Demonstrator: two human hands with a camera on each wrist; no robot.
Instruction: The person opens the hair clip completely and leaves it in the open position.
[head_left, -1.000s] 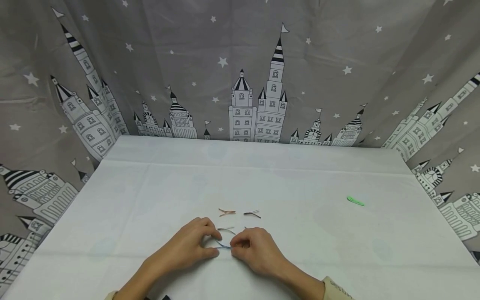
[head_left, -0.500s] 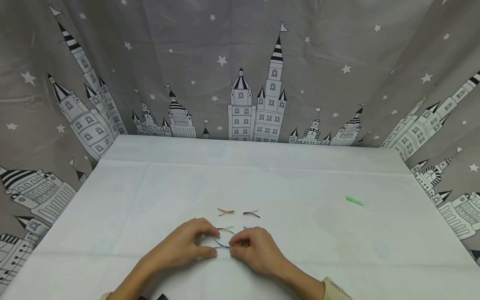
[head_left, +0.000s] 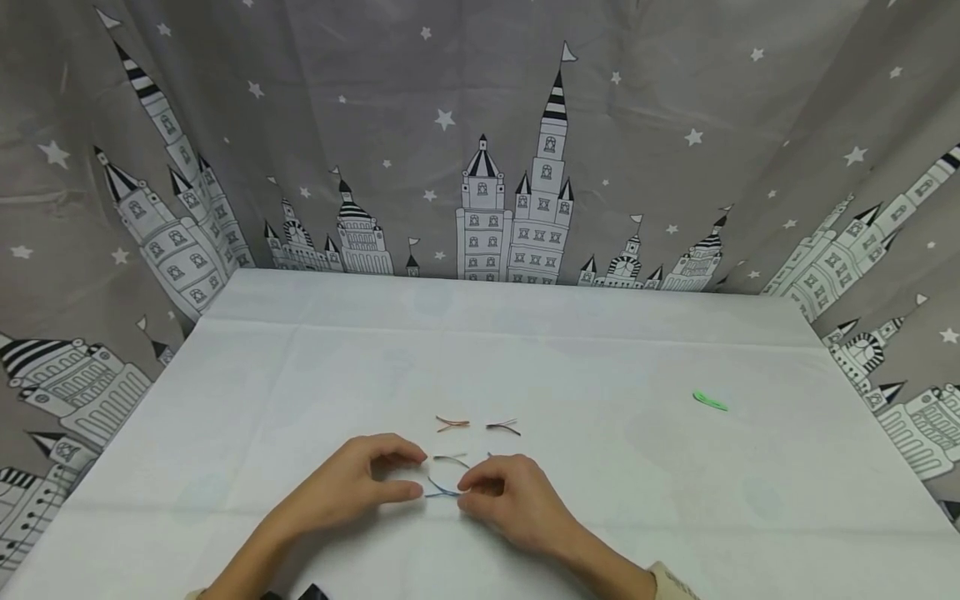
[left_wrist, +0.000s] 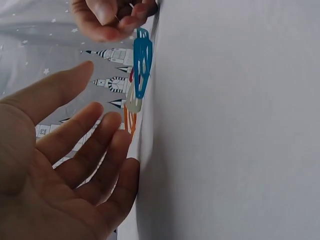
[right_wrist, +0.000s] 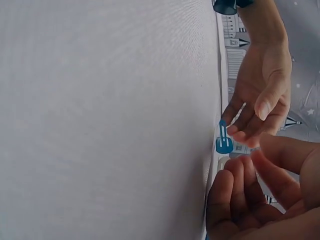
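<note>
A blue snap hair clip (head_left: 442,493) stands on the white cloth between my hands, its two arms spread toward the left. My left hand (head_left: 352,479) is just left of it, fingers parted and holding nothing. At the clip's right end are the loosely bent fingertips of my right hand (head_left: 517,504). In the right wrist view the whole blue clip (right_wrist: 224,140) shows beyond those fingertips, not between them; whether they touch it is unclear. Just behind it, a pale clip (head_left: 452,458) lies partly beside my right hand, which covers most of another clip.
Farther back are an orange clip (head_left: 453,424) and a dark clip (head_left: 503,427), side by side. A green clip (head_left: 709,401) lies alone toward the right on the white cloth (head_left: 600,367). A grey castle-print curtain (head_left: 420,108) hangs along the back and sides.
My left hand has drawn away leftward from the blue clip, leaving its spread arms uncovered. The clip and my right hand have hardly moved.
</note>
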